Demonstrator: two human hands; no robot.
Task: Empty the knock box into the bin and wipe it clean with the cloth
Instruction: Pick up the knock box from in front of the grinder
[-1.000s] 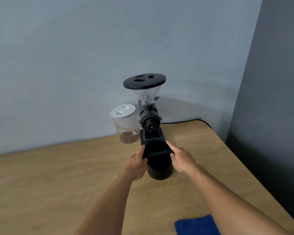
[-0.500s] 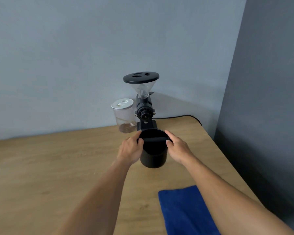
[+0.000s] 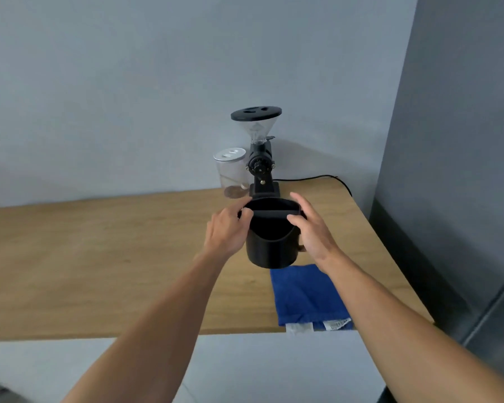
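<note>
Head view: the left hand (image 3: 226, 232) and right hand (image 3: 312, 231) each close their grip on opposite sides of the black knock box (image 3: 272, 245), holding it upright above the tabletop (image 3: 99, 257), mouth up, its bar running left-right, beyond the blue cloth (image 3: 306, 298).

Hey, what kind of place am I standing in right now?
Probably a home or small coffee corner. A coffee grinder and a clear jar stand at the back of a wooden table, and both hands hold a black knock box.
</note>
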